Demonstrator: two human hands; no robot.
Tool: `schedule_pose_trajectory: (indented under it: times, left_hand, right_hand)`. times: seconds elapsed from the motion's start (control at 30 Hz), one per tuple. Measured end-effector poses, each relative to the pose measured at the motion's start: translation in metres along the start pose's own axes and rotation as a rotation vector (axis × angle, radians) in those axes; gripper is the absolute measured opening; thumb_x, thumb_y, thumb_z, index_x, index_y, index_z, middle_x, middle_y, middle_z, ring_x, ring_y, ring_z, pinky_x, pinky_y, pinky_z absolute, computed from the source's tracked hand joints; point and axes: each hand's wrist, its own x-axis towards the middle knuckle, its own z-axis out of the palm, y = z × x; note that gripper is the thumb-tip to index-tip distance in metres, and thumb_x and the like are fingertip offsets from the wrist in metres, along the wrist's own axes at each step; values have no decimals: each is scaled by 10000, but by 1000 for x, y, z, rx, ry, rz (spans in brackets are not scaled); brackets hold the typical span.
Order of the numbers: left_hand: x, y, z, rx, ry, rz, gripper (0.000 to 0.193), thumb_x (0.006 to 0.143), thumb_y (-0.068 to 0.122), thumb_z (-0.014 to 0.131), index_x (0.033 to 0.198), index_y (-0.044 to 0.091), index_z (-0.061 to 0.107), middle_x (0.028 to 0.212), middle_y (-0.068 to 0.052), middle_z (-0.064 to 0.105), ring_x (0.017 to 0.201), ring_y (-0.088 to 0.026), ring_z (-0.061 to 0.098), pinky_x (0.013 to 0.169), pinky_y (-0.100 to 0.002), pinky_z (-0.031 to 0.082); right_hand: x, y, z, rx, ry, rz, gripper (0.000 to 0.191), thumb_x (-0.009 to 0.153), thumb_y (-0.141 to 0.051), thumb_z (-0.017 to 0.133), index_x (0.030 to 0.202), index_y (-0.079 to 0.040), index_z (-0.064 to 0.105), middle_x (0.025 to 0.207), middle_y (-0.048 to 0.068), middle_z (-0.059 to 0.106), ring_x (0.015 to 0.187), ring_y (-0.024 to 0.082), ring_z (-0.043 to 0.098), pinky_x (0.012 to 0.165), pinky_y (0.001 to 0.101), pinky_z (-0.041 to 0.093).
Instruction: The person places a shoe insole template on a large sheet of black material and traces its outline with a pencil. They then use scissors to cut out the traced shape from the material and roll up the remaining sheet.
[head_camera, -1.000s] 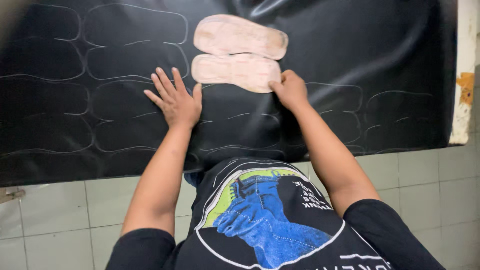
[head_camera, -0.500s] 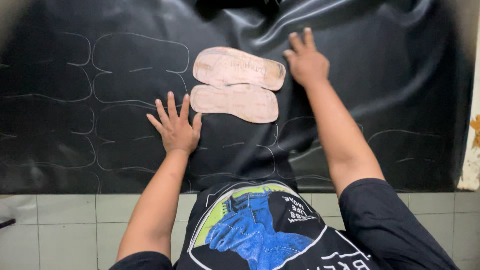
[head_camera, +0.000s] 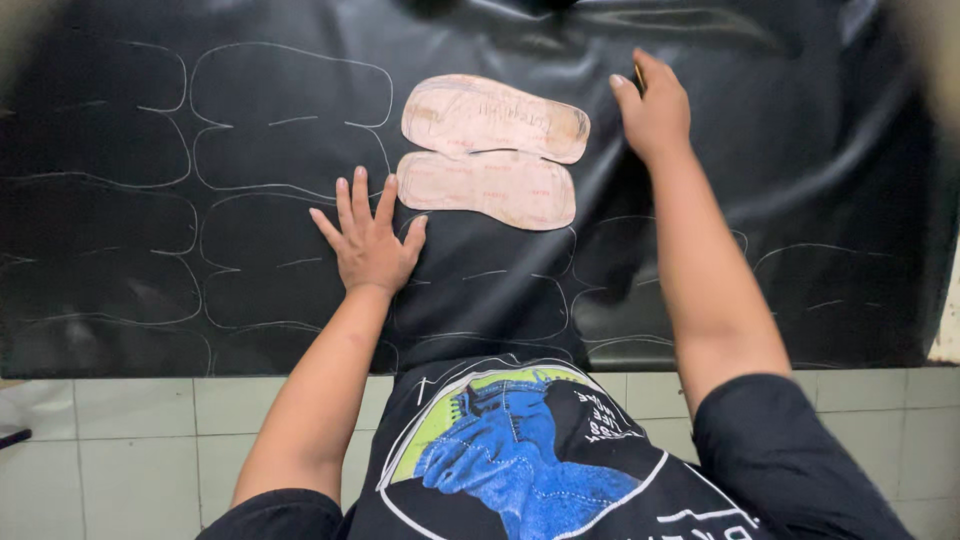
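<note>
A large black sheet (head_camera: 780, 200) lies spread on the floor, covered with pale traced sole outlines. Two tan sole-shaped patterns rest on it side by side, the upper pattern (head_camera: 495, 117) and the lower pattern (head_camera: 490, 187) touching along their long edges. My left hand (head_camera: 368, 240) lies flat on the sheet with fingers spread, just left of the lower pattern. My right hand (head_camera: 652, 108) is farther up, right of the upper pattern, closed around a thin stick-like marker whose tip shows above the fingers.
White floor tiles (head_camera: 140, 450) run along the sheet's near edge. My black shirt with a blue and green print (head_camera: 520, 460) fills the bottom middle. The sheet wrinkles toward the top right.
My right hand has moved up and away from the patterns and now grips a thin marker. My left hand stays pressed flat on the sheet. The camera has shifted closer.
</note>
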Motion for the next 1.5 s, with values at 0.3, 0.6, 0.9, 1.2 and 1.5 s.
schedule_pose_trajectory:
  times: [0.3,0.6,0.9,1.2,1.5]
  left_hand:
    - [-4,-1,-2,-12,-16,11,753,984,632,500,1616,248,361,1706,-116,163,1573,-356,81,1182,-727,-15]
    - [-8,1,-4,-27,-58,-2,834,991,642,493,1623,136,295,1715,-103,145,1578,-336,63,1190,-712,-19]
    - [3,-10,-13,-234,-7,-1,719,903,490,700,1483,112,503,1615,-106,317,1536,-339,184,1207,-666,49]
    - [20,-26,-11,-474,113,83,478,846,397,816,1284,234,719,1580,-95,401,1531,-332,225,1243,-561,108]
    - [20,-21,-16,-458,96,52,464,856,422,813,1277,246,732,1567,-87,400,1519,-329,227,1241,-550,104]
  right_hand:
    - [-148,-92,-1,329,-270,660,385,829,-344,808,1016,-38,669,775,112,698,580,173,620,575,367,514]
    - [-138,-30,-19,-126,26,481,355,803,-339,888,886,-37,721,858,140,738,761,266,684,689,401,528]
    - [-144,-61,-8,687,-13,498,265,928,-16,709,1179,37,640,772,22,653,602,88,612,570,230,485]
    - [-143,-75,19,343,-78,401,379,938,-96,755,1298,-2,686,993,51,647,671,102,658,633,240,557]
    - [-149,-54,13,139,-207,112,716,841,-80,822,1492,15,540,1134,119,546,908,168,588,847,297,521]
